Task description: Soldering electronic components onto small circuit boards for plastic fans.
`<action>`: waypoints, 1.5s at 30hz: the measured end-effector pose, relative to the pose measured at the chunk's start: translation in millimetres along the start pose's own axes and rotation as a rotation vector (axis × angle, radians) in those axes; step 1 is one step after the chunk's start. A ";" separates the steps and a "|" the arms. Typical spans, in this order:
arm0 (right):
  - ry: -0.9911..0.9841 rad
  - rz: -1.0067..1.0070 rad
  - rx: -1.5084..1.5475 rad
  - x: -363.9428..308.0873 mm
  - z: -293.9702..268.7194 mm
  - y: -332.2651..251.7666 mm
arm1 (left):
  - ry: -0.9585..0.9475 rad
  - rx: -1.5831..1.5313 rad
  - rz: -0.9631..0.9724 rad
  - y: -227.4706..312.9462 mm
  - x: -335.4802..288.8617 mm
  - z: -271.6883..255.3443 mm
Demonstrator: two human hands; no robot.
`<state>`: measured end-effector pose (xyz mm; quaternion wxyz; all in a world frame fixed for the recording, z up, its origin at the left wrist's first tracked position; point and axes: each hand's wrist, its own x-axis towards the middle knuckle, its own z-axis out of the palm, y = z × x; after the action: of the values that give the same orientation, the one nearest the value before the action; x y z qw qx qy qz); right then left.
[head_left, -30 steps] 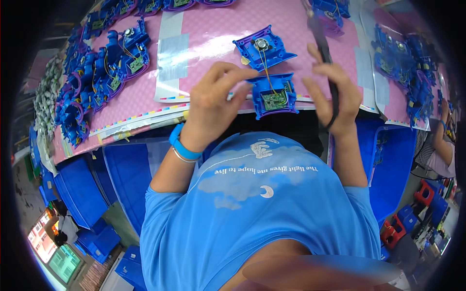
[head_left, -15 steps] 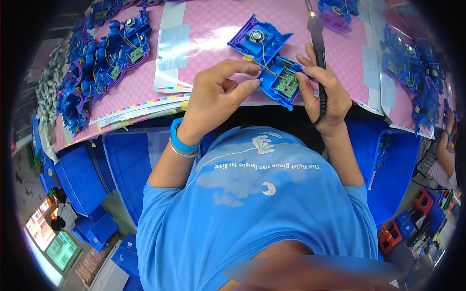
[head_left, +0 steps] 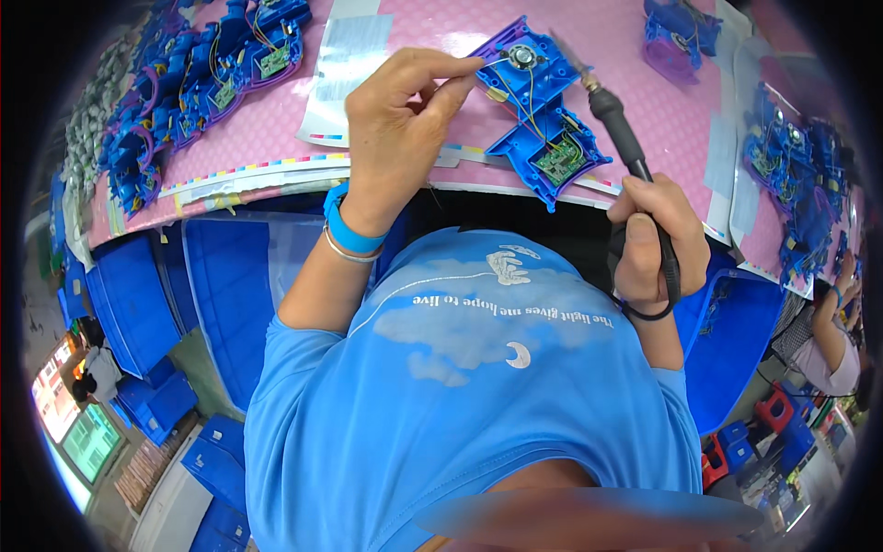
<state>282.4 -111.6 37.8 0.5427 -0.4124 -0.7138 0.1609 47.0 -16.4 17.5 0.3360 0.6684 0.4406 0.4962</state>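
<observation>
My right hand (head_left: 658, 244) is closed around the dark handle of a soldering iron (head_left: 618, 124). The iron's tip points up and away, over the right side of an opened blue plastic housing. That housing's upper half (head_left: 556, 77) carries a round silver speaker (head_left: 522, 58); the lower half (head_left: 526, 147) holds a green circuit board (head_left: 560, 162). Thin wires run between speaker and board. My left hand (head_left: 405, 115) pinches thumb and forefinger together at the upper half's left edge, on what looks like a thin wire (head_left: 493, 63) near the speaker.
Similar blue and purple housings (head_left: 207, 78) with boards are heaped at the left. More housings (head_left: 793, 166) lie at the right, and another (head_left: 681, 41) sits at the far right. Blue bins (head_left: 138, 308) stand below the pink-covered table (head_left: 428, 28). A co-worker's arm (head_left: 828, 336) shows at the right edge.
My left hand has moved from the housing's middle up to the speaker half, its fingers now pinched. My right hand has drawn back toward me, lowering the iron's tip beside the housing.
</observation>
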 end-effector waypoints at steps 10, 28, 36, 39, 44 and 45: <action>-0.027 0.062 0.058 -7.1 -1.4 -1.0 | 0.100 0.144 0.188 -6.4 0.5 14.3; -0.028 0.036 0.048 1.3 2.9 4.8 | 0.123 0.199 0.230 -7.5 -1.0 15.0; -0.058 0.027 0.012 1.1 3.4 3.7 | 0.126 0.168 0.230 -11.6 1.2 15.9; -0.018 0.016 0.094 -0.3 -1.9 2.3 | 0.142 0.155 0.190 -11.7 2.1 12.3; -0.020 0.012 0.080 1.7 -7.2 0.7 | 0.178 0.222 0.206 -7.5 5.8 -1.8; -0.033 0.000 0.067 3.1 -6.8 1.6 | 0.179 0.225 0.205 -7.8 5.0 -1.6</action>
<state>289.0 -109.8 41.1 0.5444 -0.3912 -0.7169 0.1916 44.0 -8.8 12.9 0.1662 0.6964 0.4509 0.5330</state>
